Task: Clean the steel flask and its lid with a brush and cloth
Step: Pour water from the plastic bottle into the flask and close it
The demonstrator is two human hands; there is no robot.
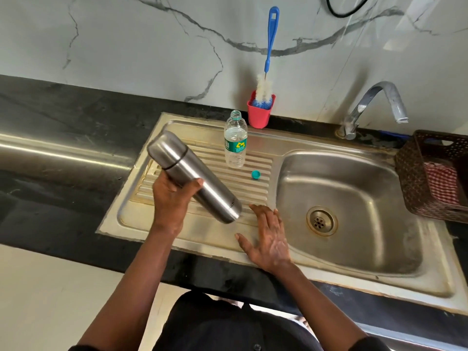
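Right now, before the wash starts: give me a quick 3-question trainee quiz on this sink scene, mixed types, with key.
1. True or false: the lid is on the steel flask.
2. The brush stands: A) in the red holder; B) in the basin; C) in the basket.
3. Which hand has its grip on the flask?
Key: 1 true; 2 A; 3 the left hand.
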